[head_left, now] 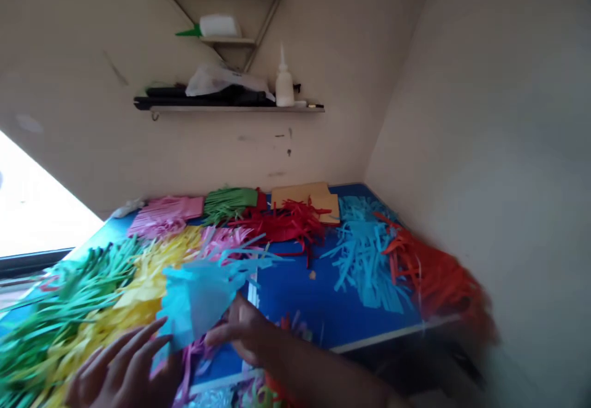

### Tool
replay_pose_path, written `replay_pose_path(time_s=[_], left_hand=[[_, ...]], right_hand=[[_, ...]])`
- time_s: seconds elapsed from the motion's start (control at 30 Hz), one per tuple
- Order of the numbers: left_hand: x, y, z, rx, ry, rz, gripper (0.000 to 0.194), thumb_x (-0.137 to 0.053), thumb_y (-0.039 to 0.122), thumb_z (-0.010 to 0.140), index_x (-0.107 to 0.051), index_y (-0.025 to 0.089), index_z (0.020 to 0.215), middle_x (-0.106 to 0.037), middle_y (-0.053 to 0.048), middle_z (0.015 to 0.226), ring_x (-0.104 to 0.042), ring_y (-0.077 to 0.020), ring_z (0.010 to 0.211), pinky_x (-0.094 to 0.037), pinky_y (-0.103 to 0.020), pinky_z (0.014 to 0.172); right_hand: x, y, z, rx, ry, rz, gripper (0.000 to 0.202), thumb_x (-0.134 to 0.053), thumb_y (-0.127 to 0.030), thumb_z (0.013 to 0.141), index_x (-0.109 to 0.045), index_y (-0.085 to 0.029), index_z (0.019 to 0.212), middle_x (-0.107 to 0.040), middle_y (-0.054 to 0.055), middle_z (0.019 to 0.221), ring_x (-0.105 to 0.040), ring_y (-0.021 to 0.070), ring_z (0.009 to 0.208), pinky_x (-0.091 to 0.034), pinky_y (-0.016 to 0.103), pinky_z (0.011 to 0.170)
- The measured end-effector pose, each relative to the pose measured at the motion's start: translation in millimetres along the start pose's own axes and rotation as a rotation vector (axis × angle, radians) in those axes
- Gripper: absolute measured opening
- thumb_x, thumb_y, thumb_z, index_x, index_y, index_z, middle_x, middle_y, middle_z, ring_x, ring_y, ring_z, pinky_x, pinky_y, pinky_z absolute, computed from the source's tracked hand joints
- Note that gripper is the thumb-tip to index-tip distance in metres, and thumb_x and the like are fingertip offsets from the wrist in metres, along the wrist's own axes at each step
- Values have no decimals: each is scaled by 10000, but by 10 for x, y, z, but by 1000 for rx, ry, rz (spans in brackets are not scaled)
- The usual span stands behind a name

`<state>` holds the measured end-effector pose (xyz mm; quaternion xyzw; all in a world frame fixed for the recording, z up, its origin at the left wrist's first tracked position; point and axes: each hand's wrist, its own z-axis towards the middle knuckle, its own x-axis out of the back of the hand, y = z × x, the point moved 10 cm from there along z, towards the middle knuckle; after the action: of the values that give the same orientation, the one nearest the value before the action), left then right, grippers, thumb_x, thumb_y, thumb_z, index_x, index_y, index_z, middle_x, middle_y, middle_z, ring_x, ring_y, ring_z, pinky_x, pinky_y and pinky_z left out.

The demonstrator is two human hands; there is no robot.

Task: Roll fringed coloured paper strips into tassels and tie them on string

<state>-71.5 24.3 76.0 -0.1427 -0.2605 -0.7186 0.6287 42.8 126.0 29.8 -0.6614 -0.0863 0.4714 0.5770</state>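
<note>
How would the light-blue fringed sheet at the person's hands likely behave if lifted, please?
The light-blue fringed sheet would probably be light, since it looks thin. Its narrow strips splay unevenly, so they may flop or tangle. Its rippled left edge suggests it might bend easily.

Light-blue paper (201,297), creased and tilted up — its solid part between the left hand (129,368) and right hand (242,328), its cut fringe — thin, loose strips — fanning out beyond the right fingertips.

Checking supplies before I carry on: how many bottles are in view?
2. A white bottle with a green tip lies on the small upper ledge; a pale bottle stands near the right end of the shelf below. More could be hidden behind the plastic bag.
</note>
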Motion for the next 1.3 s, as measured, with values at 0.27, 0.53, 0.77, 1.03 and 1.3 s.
replay_pose_path(time_s=[0.27, 0.53, 0.77, 1.03, 1.3], left_hand=[[-1344, 1186, 41, -333, -495, 162, 201, -503, 152, 842, -675, 240, 898, -718, -91, 1198, -645, -314, 1120, -446, -530, 954], [-1997, 1620, -241, -316, -772, -23, 309, -466, 93, 842, -686, 128, 1056, -678, -182, 1248, -641, -307, 1159, -445, -518, 1012], [-1988, 1553, -352, -338, -833, -15, 303, -461, 65, 845, -704, 129, 1014, -707, -175, 1192, -642, -329, 1156, -433, -550, 1035], [-1870, 1481, -318, -347, -767, -132, 282, -460, 61, 816, -686, 165, 949, -675, -169, 1254, -606, -327, 1211, -375, -587, 1071], [-1973, 1278, -370, -302, -876, -264, 312, -429, 65, 809, -661, 223, 945, -765, -45, 901, -728, -219, 818, -451, -479, 989]], right_hand=[[1859, -673, -505, 211, 580, -97, 473, -658, -469, 721, -545, -279, 1139, -690, 76, 1091, -672, 265, 943, -551, 436, 752], [2056, -1367, -1707, 429, 983, -1137, 394, -535, -481, 914, -546, -260, 1240, -583, 145, 1292, -489, 300, 1271, -305, 541, 1112], [1973, -831, -859, 105, 640, -1546, 463, -550, -461, 928, -545, -190, 1303, -531, 214, 1376, -382, 413, 1358, -82, 727, 1111], [1448, -426, -880, 262, -59, -1629, 594, -650, -247, 780, -471, -214, 1345, -580, 129, 1358, -508, 285, 1301, -226, 516, 1163], [1899, -303, -830, 106, -54, -1599, 399, -647, -112, 729, -629, -209, 1116, -724, 63, 1143, -671, 213, 1055, -360, 390, 1006]])
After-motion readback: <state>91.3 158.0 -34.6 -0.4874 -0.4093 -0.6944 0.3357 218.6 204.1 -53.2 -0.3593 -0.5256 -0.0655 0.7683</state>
